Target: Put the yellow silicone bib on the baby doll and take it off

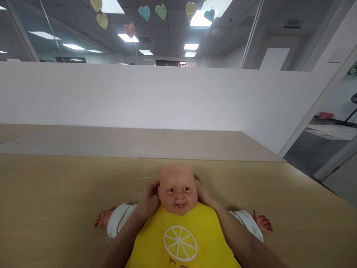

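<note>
A baby doll (177,188) lies on its back on a light wooden table (55,201), head pointing away from me. A yellow bib (182,238) with a white lemon-slice print covers its chest. My left hand (149,201) rests against the left side of the doll's head and neck, fingers curled behind it. My right hand (203,191) is pressed to the other side of the head, fingers mostly hidden behind the neck. Both hands seem to grip the bib's neck ends, though these are hidden. The doll's arms in white sleeves spread out to both sides.
A white partition wall (139,96) runs behind the table. A second, paler tabletop (125,143) lies beyond. Paper hearts (144,12) hang from the ceiling. At right an opening shows dark floor (312,149).
</note>
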Tool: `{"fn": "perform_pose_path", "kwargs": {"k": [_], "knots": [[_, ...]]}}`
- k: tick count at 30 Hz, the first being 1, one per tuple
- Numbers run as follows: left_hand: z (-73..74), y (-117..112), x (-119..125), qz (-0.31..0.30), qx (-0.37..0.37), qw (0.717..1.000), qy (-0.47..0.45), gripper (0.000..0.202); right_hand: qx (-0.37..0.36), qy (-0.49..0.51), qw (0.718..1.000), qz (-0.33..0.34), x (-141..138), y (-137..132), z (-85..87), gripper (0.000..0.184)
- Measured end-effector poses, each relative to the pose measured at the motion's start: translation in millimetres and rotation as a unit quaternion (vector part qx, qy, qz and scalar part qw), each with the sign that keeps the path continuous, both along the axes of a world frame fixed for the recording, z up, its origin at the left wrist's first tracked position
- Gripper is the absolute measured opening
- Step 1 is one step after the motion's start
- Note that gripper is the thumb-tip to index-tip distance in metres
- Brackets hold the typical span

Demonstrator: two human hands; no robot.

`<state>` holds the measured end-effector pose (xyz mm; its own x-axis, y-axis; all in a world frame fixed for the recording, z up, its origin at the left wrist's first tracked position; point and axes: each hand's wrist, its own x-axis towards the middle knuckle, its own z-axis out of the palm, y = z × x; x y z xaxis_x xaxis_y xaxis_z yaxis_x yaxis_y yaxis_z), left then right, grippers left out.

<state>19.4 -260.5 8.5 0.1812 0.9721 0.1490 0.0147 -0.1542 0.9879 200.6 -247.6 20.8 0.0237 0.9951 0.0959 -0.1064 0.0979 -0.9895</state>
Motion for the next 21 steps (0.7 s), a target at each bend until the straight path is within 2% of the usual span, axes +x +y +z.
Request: {"fn": "perform_pose_path", "kwargs": {"k": [3, 7, 12, 21], "knots": [[0.7, 0, 2, -0.003, 0.001, 0.999, -0.034, 0.034, -0.021, 0.032, 0.999, 0.014, 11, 7, -13.3, 0.022], [-1.0, -1, 2, -0.003, 0.006, 1.000, -0.019, 0.036, -0.002, -0.024, 0.999, -0.036, 20, 12, -25.0, 0.026], [-2.1, -2, 0, -0.003, 0.021, 0.998, 0.066, 0.043, 0.022, -0.096, 0.993, -0.057, 21, 13, -28.0, 0.028], [-6.3, 0, -4, 0.000, 0.024, 0.987, 0.160, 0.042, 0.034, -0.120, 0.991, -0.043, 21, 15, -31.1, 0.028]]}}
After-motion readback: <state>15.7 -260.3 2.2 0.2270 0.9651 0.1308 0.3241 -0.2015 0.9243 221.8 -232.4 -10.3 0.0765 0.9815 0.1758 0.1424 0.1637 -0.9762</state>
